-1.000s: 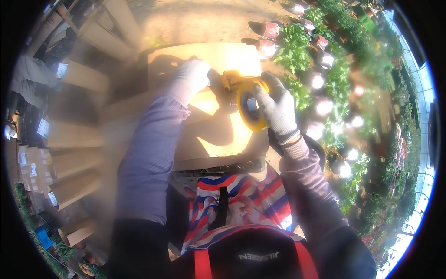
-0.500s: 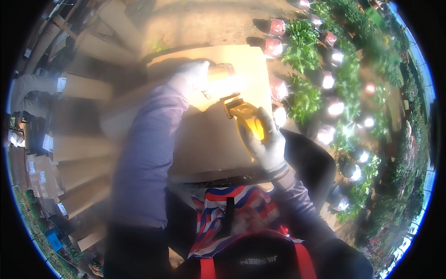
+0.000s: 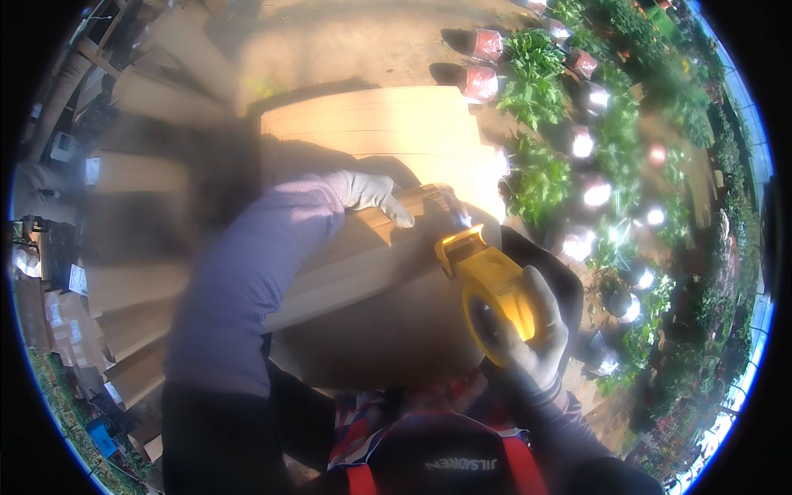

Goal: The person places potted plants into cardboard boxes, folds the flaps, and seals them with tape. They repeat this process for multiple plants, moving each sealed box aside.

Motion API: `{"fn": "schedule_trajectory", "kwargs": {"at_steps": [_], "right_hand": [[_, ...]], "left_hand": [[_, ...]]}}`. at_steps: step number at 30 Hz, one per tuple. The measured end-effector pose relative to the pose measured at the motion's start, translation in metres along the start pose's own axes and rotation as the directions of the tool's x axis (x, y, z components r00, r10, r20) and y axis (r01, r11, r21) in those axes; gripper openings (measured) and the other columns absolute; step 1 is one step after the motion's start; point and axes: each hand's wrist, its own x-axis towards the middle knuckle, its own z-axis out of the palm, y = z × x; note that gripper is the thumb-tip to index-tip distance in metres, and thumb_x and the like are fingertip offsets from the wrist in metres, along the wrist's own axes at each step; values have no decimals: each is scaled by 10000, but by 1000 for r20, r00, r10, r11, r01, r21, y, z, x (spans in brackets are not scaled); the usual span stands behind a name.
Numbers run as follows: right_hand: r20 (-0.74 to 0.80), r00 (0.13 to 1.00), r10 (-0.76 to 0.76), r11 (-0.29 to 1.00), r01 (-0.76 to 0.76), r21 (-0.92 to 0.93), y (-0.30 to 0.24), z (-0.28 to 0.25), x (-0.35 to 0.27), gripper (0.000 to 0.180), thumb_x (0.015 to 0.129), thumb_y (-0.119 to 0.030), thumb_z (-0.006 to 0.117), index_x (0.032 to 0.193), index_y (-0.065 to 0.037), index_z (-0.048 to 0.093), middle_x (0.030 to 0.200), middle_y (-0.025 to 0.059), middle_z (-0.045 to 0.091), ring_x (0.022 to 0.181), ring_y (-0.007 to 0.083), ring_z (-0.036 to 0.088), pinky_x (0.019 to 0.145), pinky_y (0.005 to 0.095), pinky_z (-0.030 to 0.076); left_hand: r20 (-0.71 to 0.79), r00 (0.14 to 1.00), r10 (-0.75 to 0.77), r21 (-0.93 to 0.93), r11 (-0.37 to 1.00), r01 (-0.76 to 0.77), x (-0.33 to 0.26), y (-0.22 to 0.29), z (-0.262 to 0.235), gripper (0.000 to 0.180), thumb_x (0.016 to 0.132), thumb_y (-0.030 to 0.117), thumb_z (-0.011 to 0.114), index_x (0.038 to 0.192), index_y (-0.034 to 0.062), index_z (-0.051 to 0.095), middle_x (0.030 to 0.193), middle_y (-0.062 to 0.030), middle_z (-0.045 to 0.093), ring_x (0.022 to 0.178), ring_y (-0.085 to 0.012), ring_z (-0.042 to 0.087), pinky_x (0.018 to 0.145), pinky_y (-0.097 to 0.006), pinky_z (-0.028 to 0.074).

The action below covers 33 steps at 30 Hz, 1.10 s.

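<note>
My right hand, in a pale work glove, grips a yellow tape dispenser with its head toward the cardboard box. A shiny clear strip of tape shows at the box's end, just beyond the dispenser head. My gloved left hand reaches over the top of the cardboard box and holds it near its taped end. The box lies tilted in front of me, above my lap. Under and behind it lie flat cardboard sheets, partly in bright sun.
At the right stand rows of leafy potted plants in reddish and shiny wrapped pots. Several folded cartons are stacked at the left, blurred in places. Bare soil stretches ahead, and a blue object lies at the lower left.
The box has tipped and come nearer to me, showing its long side. My left hand has come closer with it. My right hand has moved right and nearer with the tape dispenser.
</note>
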Motion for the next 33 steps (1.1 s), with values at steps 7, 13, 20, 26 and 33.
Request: {"fn": "schedule_trajectory", "kwargs": {"at_steps": [7,13,20,26,33], "right_hand": [[72,992,-104,980,115,-165,-15,-33,-37,588,872,-303,731,1295,50,528,1214,178,629,1062,237,633,933,345,506],[124,915,-383,800,396,-450,-31,9,94,323,888,-191,659,1136,16,645,1042,181,688,904,270,686,827,336,528],[142,947,-289,827,322,-461,-61,18,135,327,915,-292,640,1115,-33,659,976,176,702,841,286,699,774,338,536],[200,894,-400,836,446,-319,-12,-8,47,508,895,-316,705,1287,-11,601,1047,127,727,876,218,704,792,323,551],[176,969,-171,808,241,-538,-12,14,94,499,848,-330,722,1227,-16,642,1024,198,721,932,318,711,813,372,551]], "left_hand": [[-245,970,-4,202,978,55,40,30,68,910,722,354,884,1465,35,468,1320,-153,641,1187,-277,627,1000,-384,497],[-805,521,283,579,563,589,-6,59,155,721,723,517,764,1195,-17,653,1343,-199,567,1289,-366,513,1092,-484,393],[-891,447,84,453,264,852,27,54,148,1149,708,661,725,1560,35,276,1615,-196,281,1526,-352,169,1205,-558,110],[-897,433,88,415,503,758,29,59,77,1010,619,420,852,1435,31,402,1372,-158,547,1269,-287,555,1072,-471,409],[-908,406,-103,203,741,641,32,66,53,867,707,407,791,1416,48,447,1355,-161,581,1291,-290,550,1053,-427,453]]}}
